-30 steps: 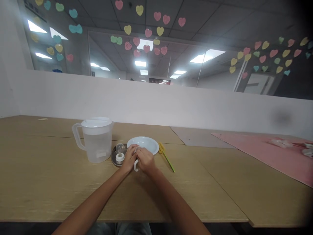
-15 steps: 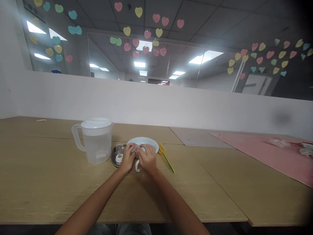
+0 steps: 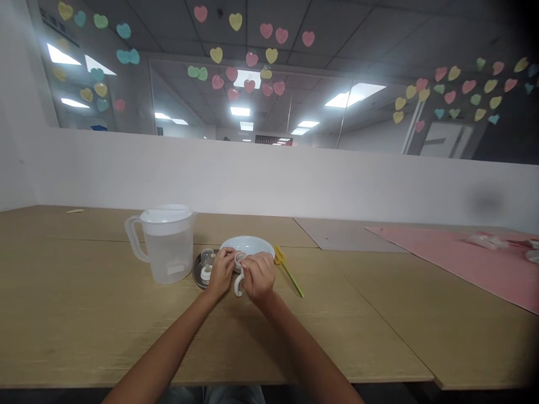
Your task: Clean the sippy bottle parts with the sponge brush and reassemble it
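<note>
My left hand (image 3: 220, 272) and my right hand (image 3: 259, 275) are closed together on a small white curved part with a hooked handle (image 3: 239, 286), held just above the wooden table (image 3: 84, 314). Right behind the hands lies a white bowl (image 3: 248, 245). To the left of my left hand a small dark round tray (image 3: 197, 275) carries a little clear bottle with a white base (image 3: 206, 266). A clear lidded pitcher (image 3: 166, 243) holding water stands further left. A yellow-headed green-handled brush (image 3: 288, 269) lies to the right of my right hand.
A white partition wall (image 3: 269, 179) runs along the table's far edge, with glass and paper hearts above. A pink mat (image 3: 467, 264) with blurred white items covers the right side. A grey sheet (image 3: 349, 235) lies beside it.
Both hands have lifted the white part slightly and turned it, so its hooked handle now hangs lower between them. The view has tilted a little.
</note>
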